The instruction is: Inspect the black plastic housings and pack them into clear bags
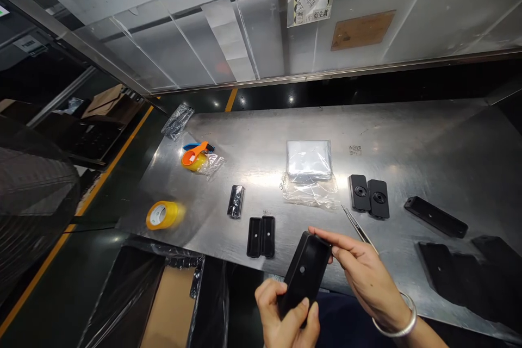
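Note:
A black, elongated plastic case (pixel 309 272) with a hollow inside and a small pale round spot is held tilted above the table's front edge. My left hand (pixel 287 315) is closed around its lower end, thumb over the rim. At its upper right corner, the fingertips of my right hand (pixel 365 269) pinch the edge; a bracelet circles that wrist. Metal tweezers (pixel 359 228) lie on the table just behind my right hand. Left of the held case, two similar open black cases (pixel 255 237) rest side by side.
On the steel table (pixel 228 136) lie a stack of clear plastic bags (pixel 310 160), two black parts with round fittings (pixel 360 193), a wrapped black piece (pixel 235 201), yellow tape (pixel 162 215) and an orange tape dispenser (pixel 196 155). More black cases (pixel 436 217) sit right. A lined carton (pixel 169 304) stands below.

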Tool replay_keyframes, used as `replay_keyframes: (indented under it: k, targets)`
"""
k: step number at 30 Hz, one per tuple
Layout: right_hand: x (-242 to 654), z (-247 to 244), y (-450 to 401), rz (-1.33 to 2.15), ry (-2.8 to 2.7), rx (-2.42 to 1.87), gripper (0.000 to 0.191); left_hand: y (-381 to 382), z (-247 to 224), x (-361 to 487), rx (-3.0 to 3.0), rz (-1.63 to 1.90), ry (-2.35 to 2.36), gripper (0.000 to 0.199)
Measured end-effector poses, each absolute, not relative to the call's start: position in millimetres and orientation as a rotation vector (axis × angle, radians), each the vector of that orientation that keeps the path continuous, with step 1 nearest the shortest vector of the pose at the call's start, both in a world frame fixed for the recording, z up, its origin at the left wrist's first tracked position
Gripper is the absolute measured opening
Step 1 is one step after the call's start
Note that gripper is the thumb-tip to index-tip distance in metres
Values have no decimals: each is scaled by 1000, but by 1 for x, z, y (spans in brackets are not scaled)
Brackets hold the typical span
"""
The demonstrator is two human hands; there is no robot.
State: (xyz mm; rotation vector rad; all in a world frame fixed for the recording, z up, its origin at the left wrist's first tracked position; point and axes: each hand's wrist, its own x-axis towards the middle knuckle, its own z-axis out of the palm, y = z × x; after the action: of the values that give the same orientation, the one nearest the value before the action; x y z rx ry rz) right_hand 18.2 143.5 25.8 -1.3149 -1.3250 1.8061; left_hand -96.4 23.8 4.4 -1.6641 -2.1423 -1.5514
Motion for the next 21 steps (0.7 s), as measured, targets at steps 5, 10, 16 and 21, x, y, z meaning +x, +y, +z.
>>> replay_keyframes:
  k: [5,10,16,21]
  targets:
    - [19,30,145,1852,-1271,-1303,26,24,6,-93,-1656,-1578,-2161,13]
    - [20,32,144,1918,-1138,-1260,27,22,5,-92,-1675,-1601,-2159,15]
    - [10,29,131,1914,-955,-1254,26,20,-4,-89,-1637,-1565,-2100,12]
    - [3,28,118,1920,-830,-1125,34,20,-2,-86,-1622,-1569,-2185,13]
